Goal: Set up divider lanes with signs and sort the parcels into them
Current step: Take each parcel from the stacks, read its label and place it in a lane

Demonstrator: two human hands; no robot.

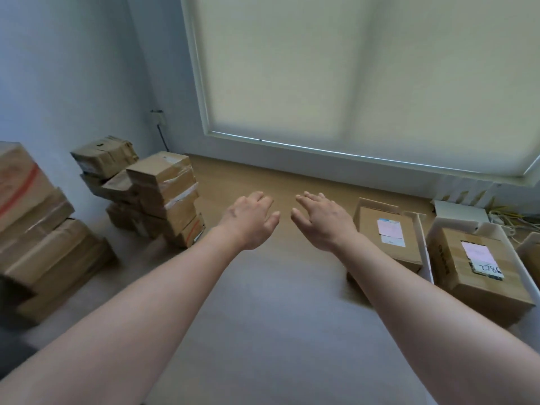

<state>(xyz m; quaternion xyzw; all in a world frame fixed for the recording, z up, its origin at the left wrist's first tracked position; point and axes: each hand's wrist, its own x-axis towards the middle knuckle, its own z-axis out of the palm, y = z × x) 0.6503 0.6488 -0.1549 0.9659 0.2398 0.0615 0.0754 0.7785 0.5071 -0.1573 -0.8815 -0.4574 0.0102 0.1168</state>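
Observation:
Both my arms stretch forward over the floor. My left hand (251,220) and my right hand (321,219) hover side by side, palms down, fingers relaxed, holding nothing. At the left a stack of brown taped parcels (166,197) stands near the wall, with a bigger pile of cartons (35,229) at the far left. At the right a labelled parcel (388,238) lies beside a white divider panel (425,252). Beyond that panel lies another parcel with a handwritten label (479,267). No sign is visible.
A large window with a drawn blind (365,77) fills the far wall above a white sill. A white box and tangled cables (505,219) lie in the right corner. A wall socket with a cord (159,118) is at the left. Wooden floor (263,182) lies ahead.

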